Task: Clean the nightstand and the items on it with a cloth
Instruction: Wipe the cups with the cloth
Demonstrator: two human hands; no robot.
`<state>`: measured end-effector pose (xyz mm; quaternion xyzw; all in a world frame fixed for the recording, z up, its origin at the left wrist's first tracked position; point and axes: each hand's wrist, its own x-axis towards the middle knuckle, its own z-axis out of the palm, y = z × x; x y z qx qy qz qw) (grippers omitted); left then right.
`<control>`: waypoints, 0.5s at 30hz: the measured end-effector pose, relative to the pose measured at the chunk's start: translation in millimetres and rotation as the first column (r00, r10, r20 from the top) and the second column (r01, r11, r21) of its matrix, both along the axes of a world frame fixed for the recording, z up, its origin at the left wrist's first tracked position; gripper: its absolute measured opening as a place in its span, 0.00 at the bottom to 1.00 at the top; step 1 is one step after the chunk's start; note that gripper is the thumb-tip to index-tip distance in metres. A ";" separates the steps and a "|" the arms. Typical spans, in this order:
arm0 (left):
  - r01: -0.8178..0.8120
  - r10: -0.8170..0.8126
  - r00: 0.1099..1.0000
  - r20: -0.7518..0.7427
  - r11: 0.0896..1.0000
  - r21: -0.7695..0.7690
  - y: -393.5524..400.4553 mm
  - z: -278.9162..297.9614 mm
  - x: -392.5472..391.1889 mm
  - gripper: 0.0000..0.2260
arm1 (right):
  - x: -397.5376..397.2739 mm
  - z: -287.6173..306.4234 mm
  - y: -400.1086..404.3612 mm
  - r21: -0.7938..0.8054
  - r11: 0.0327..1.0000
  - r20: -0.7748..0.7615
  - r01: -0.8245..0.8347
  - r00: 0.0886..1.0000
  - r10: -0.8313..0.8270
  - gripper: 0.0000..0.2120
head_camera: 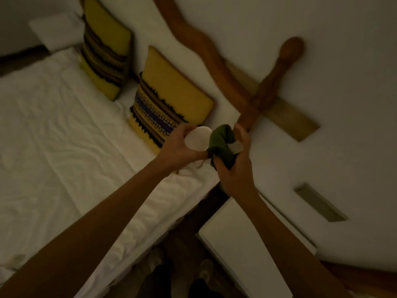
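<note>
My left hand (179, 147) grips a pale round object (197, 138), its flat circular face turned toward me. My right hand (235, 166) holds a bunched dark green cloth (221, 141) pressed against the right side of that object; a small pale patch shows within the cloth. Both hands are raised above the corner of the bed. The white nightstand (240, 241) stands below my right forearm, against the wall, and its top is partly hidden by the arm.
A bed with white sheets (64, 147) fills the left. Two yellow patterned cushions (169, 100) lean at its head. A carved wooden headboard piece (268, 89) hangs on the white wall. A recessed wall plate (320, 203) sits right of the nightstand. My shoes show below.
</note>
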<state>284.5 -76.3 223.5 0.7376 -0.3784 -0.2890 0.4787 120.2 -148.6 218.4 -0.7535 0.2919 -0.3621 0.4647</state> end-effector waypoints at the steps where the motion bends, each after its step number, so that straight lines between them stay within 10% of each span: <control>1: 0.013 -0.013 1.000 0.006 1.000 -0.017 -9.3 10.7 -8.9 0.36 | -11.2 7.1 -5.8 -0.003 1.000 -0.003 0.012 1.000 -0.012 0.35; 9: 0.191 -0.191 0.981 0.005 0.979 -0.072 -72.9 76.1 -83.3 0.35 | -67.7 61.8 -39.3 0.198 0.964 0.174 0.177 0.962 -0.212 0.35; 15: 0.369 -0.364 0.929 0.060 0.919 -0.142 -97.3 125.5 -120.9 0.33 | -105.3 108.3 -81.1 0.439 0.885 0.274 0.156 0.915 -0.297 0.16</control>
